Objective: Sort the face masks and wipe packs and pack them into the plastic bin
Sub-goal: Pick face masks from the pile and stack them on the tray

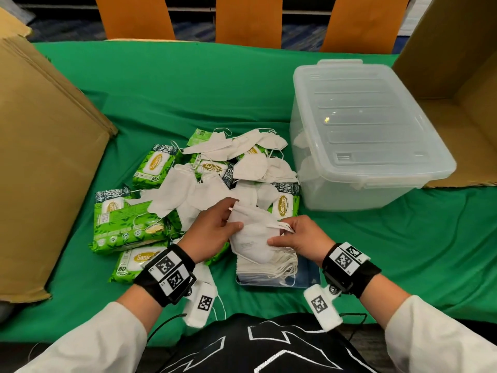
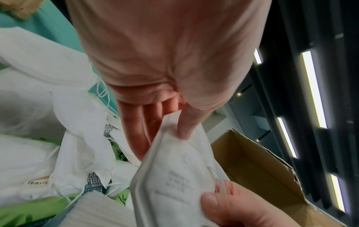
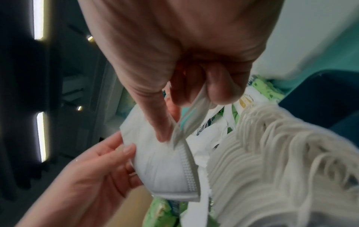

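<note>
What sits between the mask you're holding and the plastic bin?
In the head view, one wipe pack lies between the held mask and the plastic bin, then a strip of bare green cloth.

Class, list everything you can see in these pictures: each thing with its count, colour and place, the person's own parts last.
Held mask: one, white, between both hands.
Mask stack: one, white, front centre.
Loose masks: many, white, over the packs.
Wipe packs: at least six, green, centre-left.
Plastic bin: one, clear, lidded, right.
Cardboard boxes: two, brown, either side.
Cloth: green, covering the table.
Left hand: pinches the mask.
Right hand: pinches the mask.
</note>
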`<state>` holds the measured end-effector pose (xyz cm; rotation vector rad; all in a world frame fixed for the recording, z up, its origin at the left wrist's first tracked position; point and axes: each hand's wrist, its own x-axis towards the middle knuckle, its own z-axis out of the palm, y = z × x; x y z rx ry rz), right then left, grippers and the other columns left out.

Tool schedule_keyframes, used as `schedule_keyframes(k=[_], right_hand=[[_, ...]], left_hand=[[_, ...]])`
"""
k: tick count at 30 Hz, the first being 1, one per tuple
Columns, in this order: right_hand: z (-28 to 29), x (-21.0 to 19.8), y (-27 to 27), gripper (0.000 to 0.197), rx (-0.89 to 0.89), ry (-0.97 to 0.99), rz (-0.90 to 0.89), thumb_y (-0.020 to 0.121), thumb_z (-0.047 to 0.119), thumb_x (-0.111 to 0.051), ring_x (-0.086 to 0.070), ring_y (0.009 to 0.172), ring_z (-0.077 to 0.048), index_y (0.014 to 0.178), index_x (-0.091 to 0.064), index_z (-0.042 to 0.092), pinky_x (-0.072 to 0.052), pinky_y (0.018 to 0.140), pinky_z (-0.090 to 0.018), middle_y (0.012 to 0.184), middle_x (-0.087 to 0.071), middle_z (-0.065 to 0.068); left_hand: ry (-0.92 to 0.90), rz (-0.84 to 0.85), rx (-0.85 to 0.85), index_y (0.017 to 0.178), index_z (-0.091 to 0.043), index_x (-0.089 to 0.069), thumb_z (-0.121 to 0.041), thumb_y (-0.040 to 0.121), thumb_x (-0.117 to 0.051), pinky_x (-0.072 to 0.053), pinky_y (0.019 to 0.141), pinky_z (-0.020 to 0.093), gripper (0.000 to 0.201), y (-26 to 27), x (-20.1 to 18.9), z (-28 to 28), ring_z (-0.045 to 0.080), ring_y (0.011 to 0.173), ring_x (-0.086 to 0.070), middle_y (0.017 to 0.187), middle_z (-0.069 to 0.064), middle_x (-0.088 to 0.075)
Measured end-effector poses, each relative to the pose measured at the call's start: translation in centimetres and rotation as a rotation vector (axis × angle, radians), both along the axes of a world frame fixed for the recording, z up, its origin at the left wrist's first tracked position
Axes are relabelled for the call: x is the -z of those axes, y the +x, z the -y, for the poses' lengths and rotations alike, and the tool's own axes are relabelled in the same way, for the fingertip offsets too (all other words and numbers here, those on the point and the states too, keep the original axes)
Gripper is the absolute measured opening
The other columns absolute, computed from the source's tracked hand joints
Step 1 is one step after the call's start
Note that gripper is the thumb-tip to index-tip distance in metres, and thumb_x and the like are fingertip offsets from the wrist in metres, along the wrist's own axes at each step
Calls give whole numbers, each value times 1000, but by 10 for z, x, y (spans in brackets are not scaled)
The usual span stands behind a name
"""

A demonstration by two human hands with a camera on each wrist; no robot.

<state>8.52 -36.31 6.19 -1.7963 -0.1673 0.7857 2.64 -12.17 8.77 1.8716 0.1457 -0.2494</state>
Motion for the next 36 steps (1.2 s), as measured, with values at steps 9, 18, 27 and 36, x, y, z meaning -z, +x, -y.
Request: schedule_keyframes(k=[9, 18, 27, 36], right_hand=[[-19, -4, 2, 21, 335, 298, -379, 85, 2, -76, -25, 42, -8, 82, -59, 14, -22, 38, -18, 54, -41, 4], [-3, -3, 4, 18, 367, 225, -363, 87, 1, -73, -38, 45, -13, 84, -59, 13, -34, 46, -24, 53, -44, 2], [2, -10, 4, 16, 273, 187, -237, 86, 17, -78, -34, 50, -16, 87, -66, 7, -29, 51, -26, 57, -38, -2], [-7, -30, 14, 17, 12, 17, 226, 83, 15, -83, -52, 62, -9, 68, -76, 20, -41, 65, -25, 64, -64, 5]], left_hand=[[-226, -188, -67, 132, -18, -49, -6, 94, -69, -61, 84, 54, 44, -1, 6, 15, 31, 94, -76, 115, 10, -74], [-219, -194, -72, 129, -11, -53, 5, 97, -59, -63, 65, 37, 36, -5, 12, -2, 35, 84, -76, 110, 13, -75], [-180, -163, 16, 136, -16, -53, 3, 98, -56, -63, 77, 46, 42, -13, 21, 1, 29, 97, -74, 123, 8, -70], [-100, 7, -4, 118, -27, -62, -21, 86, -75, -58, 87, 42, 35, 3, -2, -5, 20, 98, -71, 104, 1, -75]])
